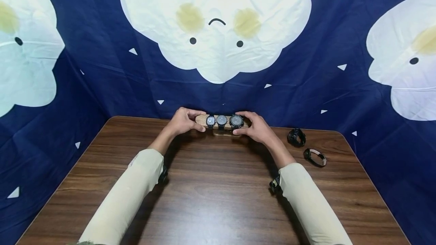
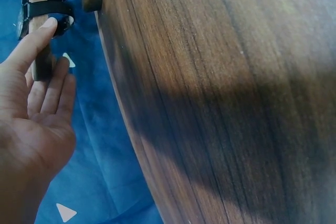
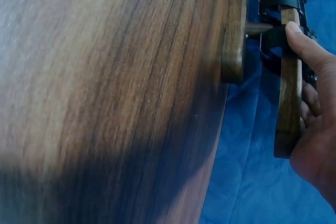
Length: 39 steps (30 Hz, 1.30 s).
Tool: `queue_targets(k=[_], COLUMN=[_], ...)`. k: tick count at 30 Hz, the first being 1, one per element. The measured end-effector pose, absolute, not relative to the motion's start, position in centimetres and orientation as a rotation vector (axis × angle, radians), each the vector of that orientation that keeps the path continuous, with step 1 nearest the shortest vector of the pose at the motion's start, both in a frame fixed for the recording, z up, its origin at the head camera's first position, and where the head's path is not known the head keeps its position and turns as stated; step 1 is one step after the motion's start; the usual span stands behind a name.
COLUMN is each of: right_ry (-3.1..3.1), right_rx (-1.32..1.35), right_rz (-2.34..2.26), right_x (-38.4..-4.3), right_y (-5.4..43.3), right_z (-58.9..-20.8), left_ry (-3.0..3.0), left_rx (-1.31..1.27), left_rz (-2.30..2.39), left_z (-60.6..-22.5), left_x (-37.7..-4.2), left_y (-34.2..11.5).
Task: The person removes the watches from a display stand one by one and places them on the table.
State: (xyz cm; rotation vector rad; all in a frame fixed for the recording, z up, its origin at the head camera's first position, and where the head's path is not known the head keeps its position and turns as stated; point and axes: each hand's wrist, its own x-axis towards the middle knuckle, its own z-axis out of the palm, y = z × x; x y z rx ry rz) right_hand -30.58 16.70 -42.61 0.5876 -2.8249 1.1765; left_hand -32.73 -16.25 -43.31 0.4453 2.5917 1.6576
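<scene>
Wooden watch stand [image 1: 201, 119] held at the far edge of a brown desk [image 1: 218, 199]

The desk has a dark, streaky wood-grain top, rounded far corners and a pale patch of glare on the near side. Navy cloth [image 1: 102, 59] rises behind it and along both sides, printed with small white triangles and big white clouds [image 1: 218, 59]. The middle cloud's face is upside down, with yellow cheeks.

The stand is at the middle of the far edge: a crossbar on a short post [image 3: 257, 30] above a rounded base [image 3: 233, 40]. Three dark watches are strapped along the bar: a squarish one [image 1: 210, 121] at left, a round one [image 1: 221, 120] in the middle, and a bulkier one [image 1: 236, 121] at right.

The left hand [image 1: 184, 121] pinches the bar's left end between thumb and fingers. The right hand [image 1: 256, 126] grips the other end, its thumb by the bulky watch's strap. Both sleeves [image 1: 126, 196] are pale.

Near the desk's far right corner lie a black watch [image 1: 292, 137] and a strap watch [image 1: 307, 154] with a light lining, apart from each other.

Small print [image 1: 133, 160] on the left sleeve and the watch dials are too tiny to read.
</scene>
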Motion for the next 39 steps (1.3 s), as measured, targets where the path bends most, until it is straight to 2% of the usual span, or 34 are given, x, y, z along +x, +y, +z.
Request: queue_targets(k=[39], right_ry=[-2.838], right_rx=[0.533], right_rz=[1.181], right_x=[-30.1], right_y=[21.5], right_z=[-42.3], left_ry=[2.604], left_rx=[0.437], left_rz=[1.637], left_z=[-43.2], left_x=[-32.8], left_y=[-16.2])
